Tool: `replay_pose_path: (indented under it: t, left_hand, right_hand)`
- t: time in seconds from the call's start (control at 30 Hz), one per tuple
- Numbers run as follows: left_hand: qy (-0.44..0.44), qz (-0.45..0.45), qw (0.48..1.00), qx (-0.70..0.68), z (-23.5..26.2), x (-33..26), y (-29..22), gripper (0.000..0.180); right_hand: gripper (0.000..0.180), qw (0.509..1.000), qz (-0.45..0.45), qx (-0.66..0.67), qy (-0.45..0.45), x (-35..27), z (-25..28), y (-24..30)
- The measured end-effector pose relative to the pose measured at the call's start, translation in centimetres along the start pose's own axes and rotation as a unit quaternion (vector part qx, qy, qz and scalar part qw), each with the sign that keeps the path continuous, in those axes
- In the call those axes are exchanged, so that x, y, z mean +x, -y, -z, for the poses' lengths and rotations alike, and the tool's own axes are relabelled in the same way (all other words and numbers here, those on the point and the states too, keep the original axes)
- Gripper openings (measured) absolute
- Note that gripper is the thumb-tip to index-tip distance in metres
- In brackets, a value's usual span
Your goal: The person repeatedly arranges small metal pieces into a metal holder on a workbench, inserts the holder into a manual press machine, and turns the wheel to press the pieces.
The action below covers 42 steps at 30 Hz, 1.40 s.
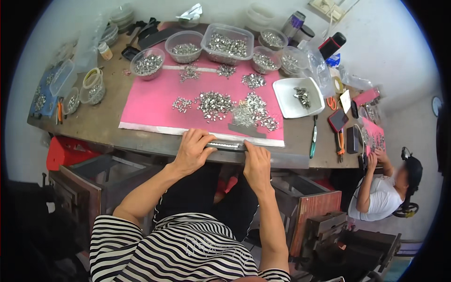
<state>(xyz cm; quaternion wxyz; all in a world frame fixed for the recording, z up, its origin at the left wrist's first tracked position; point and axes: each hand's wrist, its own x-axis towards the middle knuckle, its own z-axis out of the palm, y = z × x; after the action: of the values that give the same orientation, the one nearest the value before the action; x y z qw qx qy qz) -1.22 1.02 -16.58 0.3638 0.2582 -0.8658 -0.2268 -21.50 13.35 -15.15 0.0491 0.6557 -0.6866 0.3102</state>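
Observation:
My left hand [192,151] and my right hand [256,163] each grip one end of a long narrow metal strip [228,145] at the near edge of the pink mat [150,105]. The strip carries a row of small shiny metal pieces. On the mat just beyond lie loose heaps of small silver metal parts [215,103], with a flat grey plate [246,129] close to my right hand.
Clear plastic bowls and tubs of silver parts [227,43] line the back of the worktable [94,124]. A white square tray [298,97] holds a few parts at the right, beside a green-handled tool [313,138]. Another person in a white shirt [383,195] sits at the right.

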Motion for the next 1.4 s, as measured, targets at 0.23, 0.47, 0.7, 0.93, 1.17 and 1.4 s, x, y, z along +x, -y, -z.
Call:
replay_pose_path:
  t: [0.23,0.47,0.7,0.93,1.17,1.4]
  left_hand:
    - [0.046,-0.008,0.999,-0.022,0.6,2.4,1.3,0.03]
    - [0.018,-0.046,0.999,-0.022,0.4,2.4,0.8,0.028]
    - [-0.027,-0.088,0.996,0.007,-0.5,1.1,0.4,0.032]
    - [-0.187,0.136,0.95,-0.211,2.9,-4.7,-0.8,0.029]
    - [-0.123,0.435,0.729,-0.514,6.6,-6.3,2.0,0.032]
    - [-0.09,0.154,0.979,-0.103,4.2,-3.4,-0.9,0.02]
  right_hand:
    - [0.051,0.998,-0.044,0.045,-0.032,0.2,-1.5,-0.2]
    - [0.053,0.998,-0.033,0.019,-0.058,0.4,-2.5,-0.6]
    - [0.051,0.998,-0.016,0.01,-0.065,0.1,-3.0,-1.2]
    - [0.047,0.996,-0.005,0.012,-0.087,-0.2,-3.3,-1.4]
    - [0.048,0.995,0.003,-0.004,-0.099,-0.4,-3.5,-1.5]
    - [0.048,0.995,0.007,-0.017,-0.099,-0.3,-3.4,-1.5]
